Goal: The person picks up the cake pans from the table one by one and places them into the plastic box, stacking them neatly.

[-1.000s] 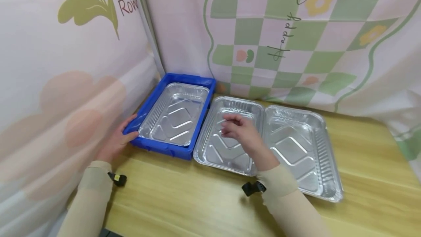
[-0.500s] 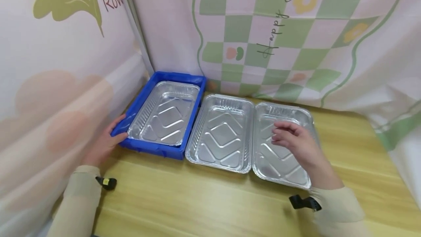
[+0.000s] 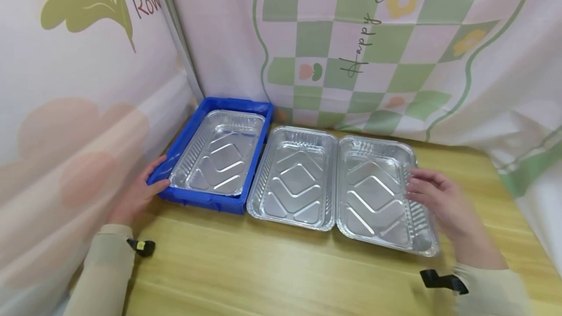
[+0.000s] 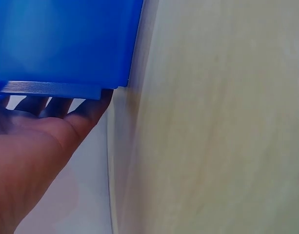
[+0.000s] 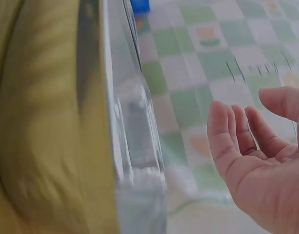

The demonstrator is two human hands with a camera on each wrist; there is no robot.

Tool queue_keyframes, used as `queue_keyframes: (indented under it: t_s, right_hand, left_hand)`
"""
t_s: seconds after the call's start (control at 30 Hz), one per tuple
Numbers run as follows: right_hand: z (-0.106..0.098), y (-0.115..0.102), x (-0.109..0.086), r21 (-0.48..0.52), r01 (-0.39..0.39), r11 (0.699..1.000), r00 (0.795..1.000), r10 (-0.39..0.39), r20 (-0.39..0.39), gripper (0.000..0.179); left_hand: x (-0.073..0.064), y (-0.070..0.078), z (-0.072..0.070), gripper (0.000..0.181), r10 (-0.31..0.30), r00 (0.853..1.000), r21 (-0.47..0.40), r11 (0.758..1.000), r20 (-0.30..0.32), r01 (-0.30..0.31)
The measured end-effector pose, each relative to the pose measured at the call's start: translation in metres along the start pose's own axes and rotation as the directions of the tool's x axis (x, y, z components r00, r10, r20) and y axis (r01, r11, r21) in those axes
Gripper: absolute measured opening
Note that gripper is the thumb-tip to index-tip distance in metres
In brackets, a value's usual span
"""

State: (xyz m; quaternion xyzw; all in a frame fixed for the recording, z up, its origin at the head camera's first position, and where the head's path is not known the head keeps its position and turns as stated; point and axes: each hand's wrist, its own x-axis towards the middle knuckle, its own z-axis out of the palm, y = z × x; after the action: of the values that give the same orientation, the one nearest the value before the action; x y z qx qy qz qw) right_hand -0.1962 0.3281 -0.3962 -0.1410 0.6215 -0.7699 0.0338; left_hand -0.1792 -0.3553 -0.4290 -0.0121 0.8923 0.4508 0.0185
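Note:
At the near left corner of a blue plastic bin (image 3: pixel 199 200), my left hand (image 3: pixel 136 198) grips the bin, thumb at the corner and fingers along the outer left side. The left wrist view has those fingers reaching behind the bin's rim (image 4: pixel 51 89), their tips hidden. Inside the bin lies an empty foil tray (image 3: pixel 228 157). A second foil tray (image 3: pixel 298 177) sits beside the bin, and a third foil tray (image 3: pixel 371 191) adjoins it on the right. Over the third tray's right rim hovers my right hand (image 3: pixel 450 208), fingers relaxed and holding nothing.
Bin and trays stand in a row on a wooden table (image 3: pixel 263 272). A checkered curtain (image 3: pixel 333 52) hangs close behind them, and a floral curtain (image 3: pixel 83 111) runs along the left side.
My right hand has moved right, from over the middle tray across the third tray to its right rim. My left hand stays at the bin's corner. The head view has turned slightly right.

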Motion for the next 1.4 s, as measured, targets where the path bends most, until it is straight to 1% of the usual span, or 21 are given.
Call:
queue_keyframes:
  t_s: [0.03, 0.07, 0.13, 0.2, 0.27, 0.33, 0.43, 0.53, 0.63, 0.7, 0.77, 0.9, 0.97, 1.03, 1.1, 1.2, 1.3, 1.4]
  right_hand:
    - [-0.007, -0.001, -0.002, 0.014, 0.003, 1.000, 1.000, -0.002, -0.018, 0.030]
    - [-0.014, -0.001, -0.004, 0.006, 0.001, 1.000, 0.999, -0.001, -0.042, 0.030]
    - [-0.026, -0.002, -0.009, -0.052, -0.019, 0.998, 0.995, 0.014, -0.098, 0.027]
    - [-0.037, -0.002, -0.014, -0.131, -0.058, 0.990, 0.987, 0.038, -0.155, 0.025]
    - [-0.046, 0.001, -0.019, -0.219, -0.120, 0.968, 0.977, 0.075, -0.201, 0.021]
    - [-0.053, 0.005, -0.024, -0.272, -0.178, 0.946, 0.967, 0.118, -0.225, 0.021]
    - [-0.062, 0.012, -0.030, -0.300, -0.265, 0.916, 0.954, 0.206, -0.216, 0.018]
    - [-0.067, 0.018, -0.035, -0.301, -0.328, 0.895, 0.941, 0.283, -0.183, 0.022]
    - [-0.071, 0.020, -0.037, -0.327, -0.362, 0.873, 0.932, 0.326, -0.162, 0.027]
    - [-0.074, 0.022, -0.039, -0.337, -0.370, 0.866, 0.929, 0.335, -0.159, 0.029]
    - [-0.077, 0.023, -0.042, -0.315, -0.366, 0.876, 0.930, 0.332, -0.159, 0.030]
    - [-0.085, 0.027, -0.050, -0.202, -0.332, 0.921, 0.939, 0.304, -0.160, 0.034]
    - [-0.089, 0.029, -0.054, -0.166, -0.319, 0.933, 0.942, 0.293, -0.161, 0.035]
    - [-0.094, 0.029, -0.057, -0.159, -0.308, 0.938, 0.945, 0.282, -0.168, 0.035]
    - [-0.099, 0.030, -0.061, -0.157, -0.308, 0.938, 0.943, 0.279, -0.180, 0.035]
    - [-0.108, 0.028, -0.067, -0.126, -0.317, 0.940, 0.936, 0.289, -0.201, 0.036]
    - [-0.109, 0.028, -0.071, -0.108, -0.320, 0.941, 0.929, 0.290, -0.230, 0.036]
    - [-0.108, 0.026, -0.073, -0.090, -0.303, 0.949, 0.931, 0.274, -0.243, 0.037]
  left_hand:
    - [0.000, 0.000, 0.000, 0.075, 0.001, 1.000, 0.000, 1.000, 0.000, -0.001]
    - [-0.001, 0.001, 0.000, 0.075, 0.001, 1.000, -0.001, 1.000, 0.002, -0.001]
    - [-0.002, 0.002, 0.000, 0.075, -0.001, 1.000, 0.003, 1.000, 0.002, 0.001]
    - [-0.004, 0.003, 0.000, 0.075, -0.006, 1.000, 0.003, 1.000, 0.005, 0.006]
    - [-0.006, 0.006, 0.000, 0.075, -0.009, 1.000, 0.004, 1.000, 0.011, 0.009]
    - [-0.008, 0.008, 0.001, 0.075, -0.018, 1.000, -0.005, 1.000, 0.022, 0.018]
    - [-0.008, 0.011, 0.003, 0.076, -0.038, 0.998, -0.039, 0.998, 0.043, 0.040]
    - [-0.007, 0.013, 0.006, 0.075, -0.032, 0.998, -0.092, 0.995, 0.052, 0.037]
    - [-0.006, 0.016, 0.012, 0.075, -0.016, 0.999, -0.138, 0.990, 0.052, 0.023]
    - [-0.005, 0.018, 0.015, 0.075, -0.011, 0.999, -0.143, 0.990, 0.045, 0.017]
    - [-0.006, 0.020, 0.018, 0.075, -0.009, 0.999, -0.150, 0.989, 0.041, 0.015]
    - [-0.005, 0.025, 0.025, 0.075, 0.014, 0.999, -0.206, 0.978, 0.052, -0.003]
    - [-0.006, 0.026, 0.028, 0.076, 0.028, 0.998, -0.207, 0.978, 0.053, -0.016]
    - [-0.006, 0.028, 0.031, 0.077, 0.029, 0.998, -0.182, 0.983, 0.054, -0.019]
    - [-0.008, 0.029, 0.033, 0.077, 0.020, 0.999, -0.135, 0.991, 0.049, -0.013]
    - [-0.009, 0.032, 0.037, 0.077, 0.006, 0.998, -0.105, 0.994, 0.058, 0.001]
    - [-0.009, 0.030, 0.036, 0.077, 0.013, 0.997, -0.116, 0.993, 0.074, -0.004]
    - [-0.008, 0.029, 0.035, 0.077, 0.032, 0.996, -0.133, 0.991, 0.084, -0.020]
